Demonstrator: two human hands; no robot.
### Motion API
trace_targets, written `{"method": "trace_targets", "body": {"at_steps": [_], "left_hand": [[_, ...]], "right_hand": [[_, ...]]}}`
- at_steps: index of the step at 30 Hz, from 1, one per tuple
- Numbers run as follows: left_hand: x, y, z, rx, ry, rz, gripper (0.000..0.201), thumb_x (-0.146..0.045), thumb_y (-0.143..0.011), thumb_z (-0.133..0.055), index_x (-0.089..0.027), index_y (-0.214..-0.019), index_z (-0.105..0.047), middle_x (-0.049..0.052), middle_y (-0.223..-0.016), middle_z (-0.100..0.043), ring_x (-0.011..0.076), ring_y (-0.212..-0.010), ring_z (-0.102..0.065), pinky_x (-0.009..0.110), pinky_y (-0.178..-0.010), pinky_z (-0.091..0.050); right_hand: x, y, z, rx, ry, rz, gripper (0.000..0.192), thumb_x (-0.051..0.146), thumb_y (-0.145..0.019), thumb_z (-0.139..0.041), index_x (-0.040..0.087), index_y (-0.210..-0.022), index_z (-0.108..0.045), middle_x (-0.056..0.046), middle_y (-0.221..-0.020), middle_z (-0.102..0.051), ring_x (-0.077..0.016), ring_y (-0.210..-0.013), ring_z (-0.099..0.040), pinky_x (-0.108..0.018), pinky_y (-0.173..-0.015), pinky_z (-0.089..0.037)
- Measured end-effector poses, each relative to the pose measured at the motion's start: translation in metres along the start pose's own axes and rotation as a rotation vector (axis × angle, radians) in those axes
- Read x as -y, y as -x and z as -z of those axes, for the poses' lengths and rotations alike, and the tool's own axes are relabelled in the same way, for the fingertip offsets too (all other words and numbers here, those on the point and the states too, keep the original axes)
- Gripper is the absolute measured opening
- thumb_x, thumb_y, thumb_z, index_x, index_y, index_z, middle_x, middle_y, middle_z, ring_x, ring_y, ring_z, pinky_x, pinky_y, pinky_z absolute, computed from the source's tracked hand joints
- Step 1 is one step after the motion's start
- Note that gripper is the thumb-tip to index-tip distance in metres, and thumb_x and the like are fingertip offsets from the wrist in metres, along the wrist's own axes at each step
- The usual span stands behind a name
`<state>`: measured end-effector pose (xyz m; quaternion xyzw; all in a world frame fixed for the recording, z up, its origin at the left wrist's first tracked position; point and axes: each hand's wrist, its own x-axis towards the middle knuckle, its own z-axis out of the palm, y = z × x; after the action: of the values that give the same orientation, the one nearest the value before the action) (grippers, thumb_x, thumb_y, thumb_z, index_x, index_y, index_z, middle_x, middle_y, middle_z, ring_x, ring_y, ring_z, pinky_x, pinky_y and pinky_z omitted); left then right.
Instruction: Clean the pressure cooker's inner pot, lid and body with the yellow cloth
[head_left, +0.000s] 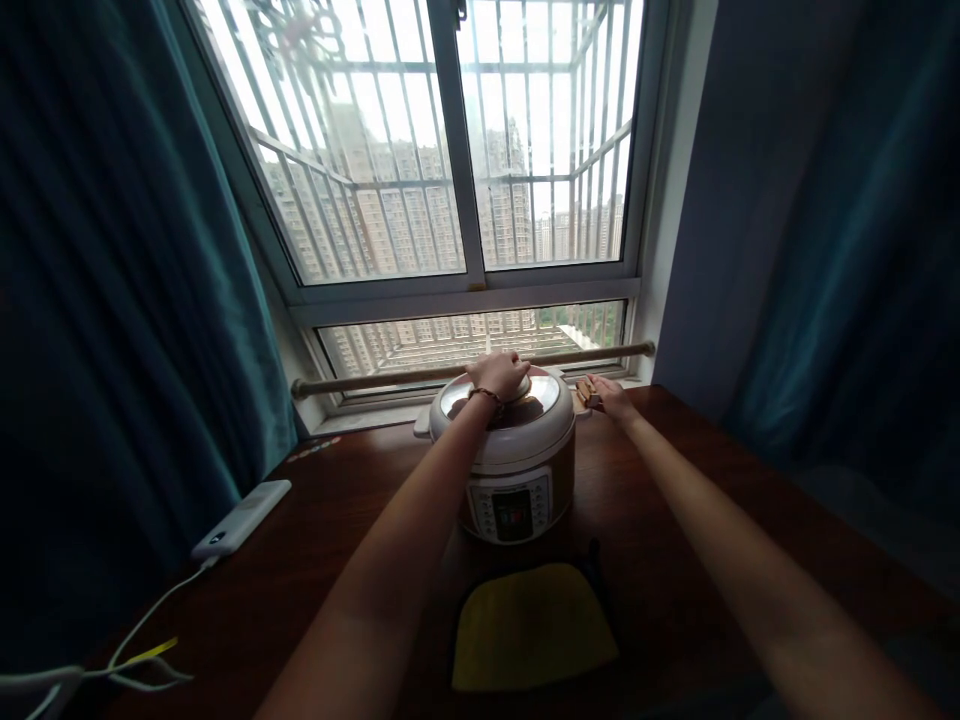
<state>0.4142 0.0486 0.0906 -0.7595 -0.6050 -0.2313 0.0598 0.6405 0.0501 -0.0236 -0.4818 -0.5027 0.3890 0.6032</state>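
Dark wooden table (315, 540) under the window (450, 150), teal curtains (112, 300) either side. Electric pressure cooker (517, 470) at the table's far middle, lid on. Yellow cloth (532, 630) just in front of it. White power bank (241, 517) far left, cable attached. Left hand (499, 375) curled over the lid knob. Right hand (609, 395) touches the cooker's right side handle; can't tell its grip.

Both forearms are bare and sleeveless, with what looks like a thin beaded bracelet (487, 394) on the left wrist.
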Motion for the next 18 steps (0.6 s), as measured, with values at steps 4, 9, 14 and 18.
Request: {"method": "trace_targets", "body": {"at_steps": [4, 9, 14, 18], "left_hand": [[0.005, -0.003, 0.000, -0.001, -0.018, -0.040, 0.041, -0.056, -0.073, -0.039, -0.027, -0.086, -0.066, 0.005, -0.093, -0.065, 0.0256, -0.088, -0.055, 0.037, -0.073, -0.036], [0.010, -0.003, 0.001, -0.021, -0.009, -0.114, 0.044, -0.060, -0.072, -0.040, -0.029, -0.088, -0.067, 0.002, -0.090, -0.066, 0.0217, -0.083, -0.056, 0.031, -0.068, -0.036], [0.018, -0.004, 0.002, -0.003, 0.065, -0.188, 0.037, -0.055, -0.070, -0.048, -0.032, -0.092, -0.067, -0.003, -0.094, -0.067, 0.0189, -0.085, -0.056, 0.027, -0.068, -0.037], [0.025, -0.011, 0.000, 0.019, 0.134, -0.220, 0.035, -0.052, -0.068, -0.053, -0.031, -0.092, -0.067, -0.004, -0.094, -0.067, 0.0179, -0.085, -0.057, 0.025, -0.069, -0.038]], "right_hand": [[-0.003, -0.002, 0.001, -0.011, 0.022, 0.019, 0.043, 0.043, -0.077, -0.046, 0.015, -0.109, -0.055, -0.009, -0.101, -0.063, -0.0171, -0.076, -0.062, -0.027, -0.060, -0.049], [-0.007, -0.007, 0.003, -0.027, 0.060, 0.065, 0.043, 0.045, -0.075, -0.047, 0.014, -0.105, -0.057, -0.009, -0.101, -0.063, -0.0191, -0.084, -0.060, -0.030, -0.067, -0.049], [-0.005, -0.007, 0.002, -0.023, 0.090, 0.082, 0.045, 0.048, -0.076, -0.044, 0.015, -0.103, -0.057, -0.009, -0.099, -0.063, -0.0201, -0.086, -0.059, -0.031, -0.069, -0.048], [-0.001, -0.003, 0.002, -0.025, 0.105, 0.085, 0.044, 0.049, -0.076, -0.044, 0.015, -0.101, -0.058, -0.009, -0.097, -0.063, -0.0196, -0.084, -0.060, -0.029, -0.067, -0.048]]}}
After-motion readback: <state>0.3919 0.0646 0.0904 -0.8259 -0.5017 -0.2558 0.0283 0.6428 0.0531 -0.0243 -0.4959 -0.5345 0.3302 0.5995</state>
